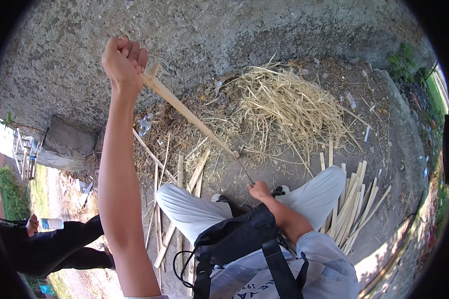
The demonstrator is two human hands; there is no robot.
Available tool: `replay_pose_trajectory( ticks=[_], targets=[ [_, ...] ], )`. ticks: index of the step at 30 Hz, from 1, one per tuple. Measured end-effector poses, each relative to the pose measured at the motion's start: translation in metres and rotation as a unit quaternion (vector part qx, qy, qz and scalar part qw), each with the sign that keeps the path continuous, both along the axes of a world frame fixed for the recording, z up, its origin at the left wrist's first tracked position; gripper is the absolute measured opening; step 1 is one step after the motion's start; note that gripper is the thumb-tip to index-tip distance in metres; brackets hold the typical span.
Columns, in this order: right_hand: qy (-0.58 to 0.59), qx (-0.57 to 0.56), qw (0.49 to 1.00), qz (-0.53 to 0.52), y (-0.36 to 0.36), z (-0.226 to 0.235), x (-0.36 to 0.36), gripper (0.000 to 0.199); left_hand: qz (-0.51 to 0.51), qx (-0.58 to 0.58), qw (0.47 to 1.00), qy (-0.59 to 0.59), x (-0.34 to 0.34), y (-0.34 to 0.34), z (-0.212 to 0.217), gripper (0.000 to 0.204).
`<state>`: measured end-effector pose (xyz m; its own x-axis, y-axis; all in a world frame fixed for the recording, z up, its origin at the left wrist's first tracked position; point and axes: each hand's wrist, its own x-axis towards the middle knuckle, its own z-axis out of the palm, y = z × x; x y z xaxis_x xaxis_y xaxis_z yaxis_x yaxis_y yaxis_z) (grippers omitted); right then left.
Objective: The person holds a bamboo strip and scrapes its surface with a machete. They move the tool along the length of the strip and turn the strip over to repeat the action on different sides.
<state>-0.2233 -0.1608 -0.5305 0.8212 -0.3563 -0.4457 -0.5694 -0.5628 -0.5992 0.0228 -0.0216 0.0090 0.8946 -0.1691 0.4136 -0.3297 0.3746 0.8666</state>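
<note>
Outdoor dirt ground beside a rough concrete wall (224,30); heap of pale shavings (289,104) ahead. Left hand (123,61) raised, fingers clamped around the upper end of a bamboo strip (189,115), which slants down toward the knees. Right hand (260,190) low, fingers closed on a thin knife blade (244,171) meeting the strip's lower end. Split bamboo slats (351,204) lie right; another person (60,244) sits left.

Single head view, fisheye, looks steeply down from close above lap onto ground (294,45).
</note>
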Motion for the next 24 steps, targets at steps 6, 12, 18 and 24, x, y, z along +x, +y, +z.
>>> replay_pose_trajectory(
  ticks=[6, 12, 18, 24],
  targets=[
    [-0.227, 0.047, 0.969, -0.082, 0.016, 0.095, 0.051, 0.047, 0.044, 0.008, 0.999, 0.000, 0.011, 0.023, -0.008, 0.032],
    [-0.255, 0.002, 0.958, -0.133, 0.020, -0.030, 0.026, 0.038, 0.043, 0.005, 0.999, -0.012, 0.018, 0.015, -0.003, 0.033],
    [0.155, 0.117, 0.980, -0.039, 0.027, -0.038, 0.036, 0.042, 0.041, 0.025, 0.998, -0.035, 0.018, 0.001, -0.008, 0.032],
    [0.072, 0.388, 0.913, -0.104, 0.015, -0.024, 0.041, 0.040, 0.047, 0.021, 0.998, -0.030, 0.013, -0.029, -0.005, 0.032]
  ],
)
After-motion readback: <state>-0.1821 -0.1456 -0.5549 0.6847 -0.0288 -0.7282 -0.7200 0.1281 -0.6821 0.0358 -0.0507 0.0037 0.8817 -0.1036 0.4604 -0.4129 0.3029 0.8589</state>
